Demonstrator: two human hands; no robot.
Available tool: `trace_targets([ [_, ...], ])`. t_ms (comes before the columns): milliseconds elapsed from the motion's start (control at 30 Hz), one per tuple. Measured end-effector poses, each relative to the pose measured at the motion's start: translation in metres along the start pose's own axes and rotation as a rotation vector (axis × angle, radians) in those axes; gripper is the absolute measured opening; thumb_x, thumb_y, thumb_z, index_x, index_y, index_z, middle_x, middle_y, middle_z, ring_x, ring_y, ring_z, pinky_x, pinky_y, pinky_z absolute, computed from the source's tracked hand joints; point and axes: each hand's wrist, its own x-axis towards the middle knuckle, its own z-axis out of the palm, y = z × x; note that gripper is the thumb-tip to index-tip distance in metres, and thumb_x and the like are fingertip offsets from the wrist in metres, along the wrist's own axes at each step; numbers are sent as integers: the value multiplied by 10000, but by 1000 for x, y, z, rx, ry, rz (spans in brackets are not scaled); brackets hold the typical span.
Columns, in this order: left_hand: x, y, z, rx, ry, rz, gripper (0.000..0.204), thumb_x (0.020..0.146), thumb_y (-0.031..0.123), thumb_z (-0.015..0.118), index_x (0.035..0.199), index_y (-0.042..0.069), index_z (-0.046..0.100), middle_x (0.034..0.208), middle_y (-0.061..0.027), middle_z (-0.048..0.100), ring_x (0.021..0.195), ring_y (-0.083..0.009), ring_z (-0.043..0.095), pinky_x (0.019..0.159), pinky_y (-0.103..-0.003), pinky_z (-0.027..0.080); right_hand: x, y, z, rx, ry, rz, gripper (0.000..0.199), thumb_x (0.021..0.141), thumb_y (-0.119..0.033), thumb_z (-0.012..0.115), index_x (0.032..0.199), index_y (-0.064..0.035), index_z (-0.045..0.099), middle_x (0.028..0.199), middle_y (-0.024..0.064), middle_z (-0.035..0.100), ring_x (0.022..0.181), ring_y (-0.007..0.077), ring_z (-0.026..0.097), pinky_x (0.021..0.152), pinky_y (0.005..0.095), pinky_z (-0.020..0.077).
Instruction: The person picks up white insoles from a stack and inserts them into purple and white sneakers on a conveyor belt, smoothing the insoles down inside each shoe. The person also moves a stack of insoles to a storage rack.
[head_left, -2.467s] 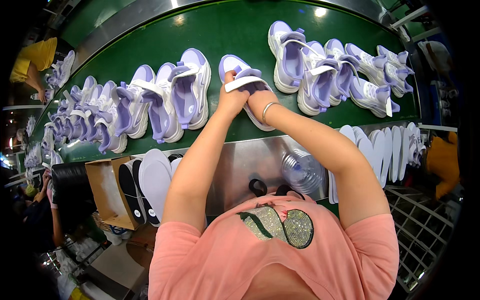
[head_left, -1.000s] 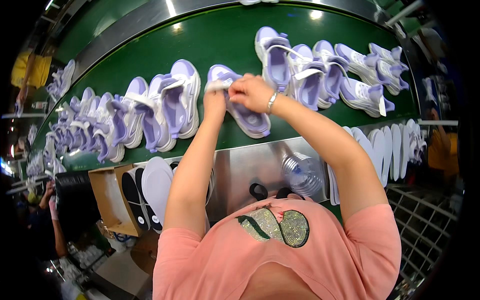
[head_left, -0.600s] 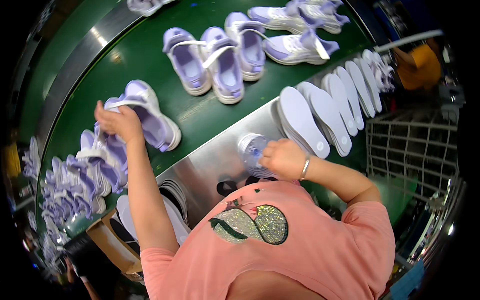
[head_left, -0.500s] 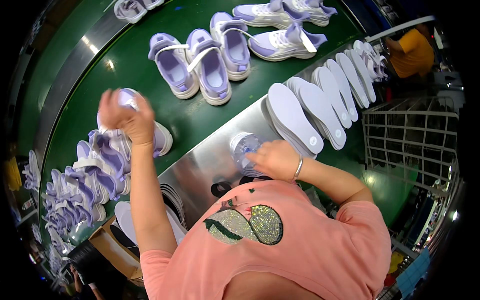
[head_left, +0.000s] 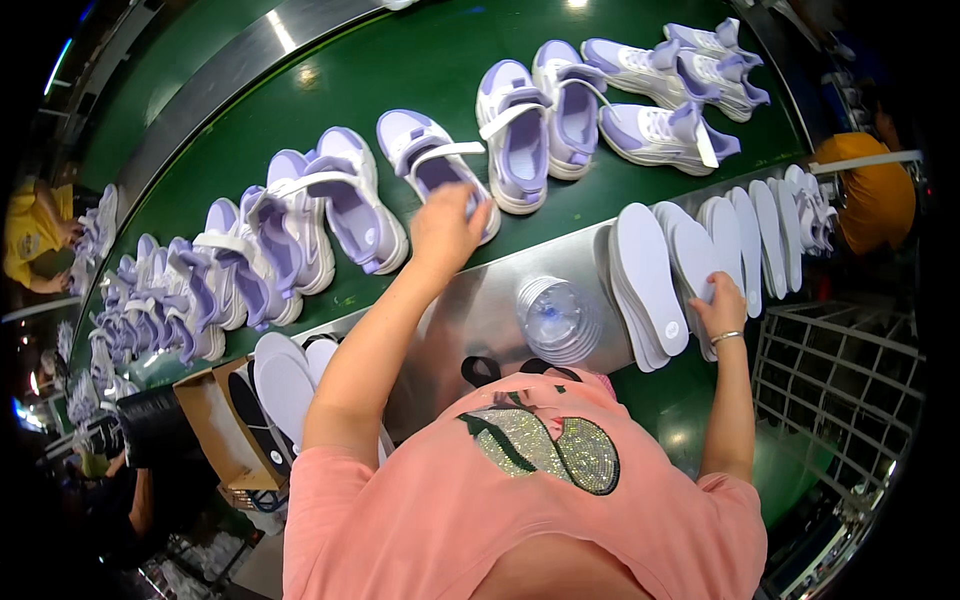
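Closest to the pink shirt (head_left: 540,510), a clear plastic tub (head_left: 555,318) sits on the steel ledge (head_left: 490,305). Right of it, pale insoles (head_left: 648,275) lie in a row, the right hand (head_left: 722,305) touching them, fingers bent; I can't tell if they grip one. Farther off, the left hand (head_left: 448,225) curls by the heel of a white-and-lilac sneaker (head_left: 440,175) on the green counter (head_left: 440,65), its grip unclear too. More sneakers (head_left: 355,215) flank that one, and a person in mustard yellow (head_left: 870,190) is beyond, far right
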Motion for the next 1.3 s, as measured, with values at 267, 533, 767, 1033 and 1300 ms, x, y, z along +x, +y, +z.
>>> trace_targets([
  [267, 53, -34, -20, 330, 495, 19, 690, 580, 49, 673, 1184, 72, 340, 1173, -165, 356, 1073, -346, 364, 884, -428, 315, 20, -31, -64, 488, 56, -99, 237, 672, -146, 637, 865, -52, 536, 759, 47, 540, 726, 185, 534, 662, 298, 419],
  [533, 45, -42, -26, -65, 231, -323, 404, 699, 60, 531, 1080, -4, 414, 838, -248, 576, 793, -402, 555, 719, -441, 429, 58, -246, -51, 1072, -904, -436, 199, 766, -215, 521, 705, -38, 586, 554, -5, 490, 486, 61, 489, 403, 209, 378],
  [767, 30, -56, -37, -393, 102, -457, 328, 764, 280, 523, 825, -39, 571, 755, -210, 593, 715, -306, 586, 650, -363, 438, 57, -363, 12, -176, -207, -785, 217, 715, -193, 552, 863, -54, 631, 957, 123, 546, 867, 283, 552, 695, 387, 423],
  [1033, 27, -63, -11, -274, 249, -474, 288, 791, 230, 493, 926, -24, 505, 799, -255, 577, 781, -407, 553, 691, -442, 429, 36, -323, -46, -404, -388, -732, 395, 680, -245, 601, 1010, -48, 511, 954, 121, 550, 837, 251, 562, 705, 377, 443],
  [1300, 28, -51, -18, -255, 270, -442, 276, 799, 215, 493, 941, -22, 510, 805, -248, 580, 779, -405, 552, 685, -434, 430, 44, -352, -12, -239, -219, -964, 133, 689, -124, 548, 759, -63, 643, 788, 134, 612, 758, 259, 607, 642, 346, 486],
])
